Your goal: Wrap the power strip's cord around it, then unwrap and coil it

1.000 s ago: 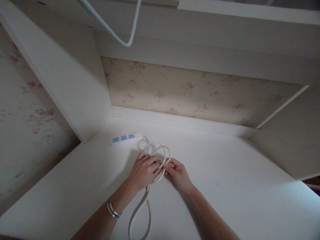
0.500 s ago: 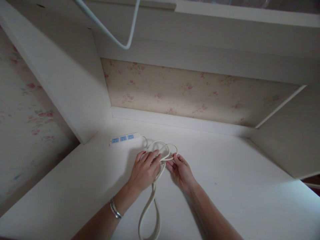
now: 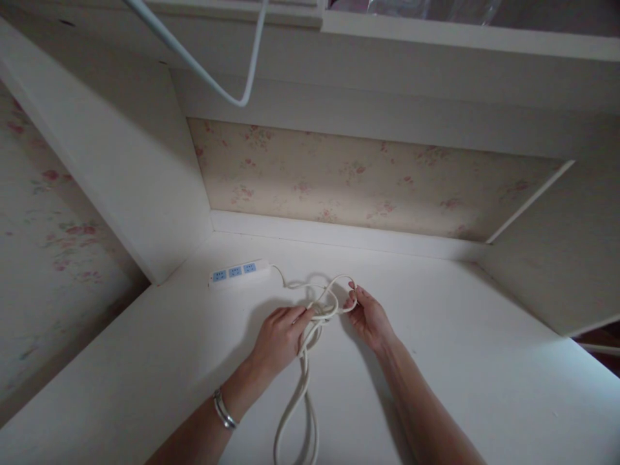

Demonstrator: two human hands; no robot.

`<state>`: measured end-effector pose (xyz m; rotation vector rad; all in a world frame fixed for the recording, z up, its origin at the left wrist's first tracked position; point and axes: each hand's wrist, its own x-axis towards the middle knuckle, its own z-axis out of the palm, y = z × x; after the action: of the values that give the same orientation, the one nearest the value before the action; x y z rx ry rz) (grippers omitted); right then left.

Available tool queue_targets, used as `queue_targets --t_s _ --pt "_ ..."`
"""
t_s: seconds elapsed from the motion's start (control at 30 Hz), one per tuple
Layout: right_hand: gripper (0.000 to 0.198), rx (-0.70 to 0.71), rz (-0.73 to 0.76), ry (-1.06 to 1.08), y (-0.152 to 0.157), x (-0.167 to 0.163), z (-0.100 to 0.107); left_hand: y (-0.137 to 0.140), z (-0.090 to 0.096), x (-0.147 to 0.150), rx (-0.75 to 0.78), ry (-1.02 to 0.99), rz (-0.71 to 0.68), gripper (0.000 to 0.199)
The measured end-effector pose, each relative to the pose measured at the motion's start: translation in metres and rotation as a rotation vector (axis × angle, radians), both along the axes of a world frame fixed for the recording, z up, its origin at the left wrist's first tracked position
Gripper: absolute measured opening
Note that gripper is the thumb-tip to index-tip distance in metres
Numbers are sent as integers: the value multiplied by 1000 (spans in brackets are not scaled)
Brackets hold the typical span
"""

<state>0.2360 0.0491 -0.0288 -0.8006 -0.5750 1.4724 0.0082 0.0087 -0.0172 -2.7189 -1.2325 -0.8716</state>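
A cream power cord [image 3: 301,387] lies looped and twisted on the white surface, running from a white power strip [image 3: 239,274] with three blue socket blocks. My left hand [image 3: 283,336], a silver bangle at its wrist, is closed on the bundled strands where they cross. Its thumb is hidden. My right hand [image 3: 369,318] pinches a loop of the same cord between thumb and fingers, to the right of the bundle. The long lower loop of cord hangs toward the bottom of the view.
The white desktop [image 3: 465,361] is bounded by a side panel [image 3: 121,155] at left and another at right. Flowered wallpaper [image 3: 339,174] shows behind. A pale bent rod or cable [image 3: 203,68] hangs overhead in front of a shelf [image 3: 436,39] holding clear items.
My right hand has moved right and slightly up, drawing the pinched loop out from the bundle. The left hand stays near the crossing strands. The view has shifted slightly.
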Motion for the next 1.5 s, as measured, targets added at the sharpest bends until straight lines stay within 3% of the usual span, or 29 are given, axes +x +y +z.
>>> queue_targets --t_s 0.23,0.4,0.53,0.67,0.77,0.9,1.03,1.17,1.27,1.37,1.5 --pt "22 85 -241 -131 2 9 19 -1 3 0 -59 6 -105 45" --pt "30 211 -337 -561 5 17 38 -5 -2 8 -173 -119 -119 42" --pt "31 394 -250 -996 9 7 68 -9 -7 15 -360 -299 -115 27" --pt "23 753 -78 -1454 0 -16 101 -10 -9 14 -386 -338 -180 36" --pt "22 1019 70 -1803 -13 -36 113 -9 -9 11 -379 -329 -258 42" --pt "19 1264 260 -2108 -28 -63 108 -7 -9 6 -395 -247 -292 37" --pt "17 1356 364 -2246 -38 -80 97 3 -6 -15 -440 -207 -130 32" --pt "15 1485 508 -2281 -48 -88 85 19 -4 -36 -334 -406 133 30" --pt "13 1585 642 -2223 -53 -91 72 28 -5 -38 -303 -533 144 33" --pt "11 1606 757 -2162 -53 -90 59 33 -10 -32 -371 -517 67 31" --pt "13 1499 814 -2130 -48 -87 49 34 -13 -29 -391 -521 81 21"
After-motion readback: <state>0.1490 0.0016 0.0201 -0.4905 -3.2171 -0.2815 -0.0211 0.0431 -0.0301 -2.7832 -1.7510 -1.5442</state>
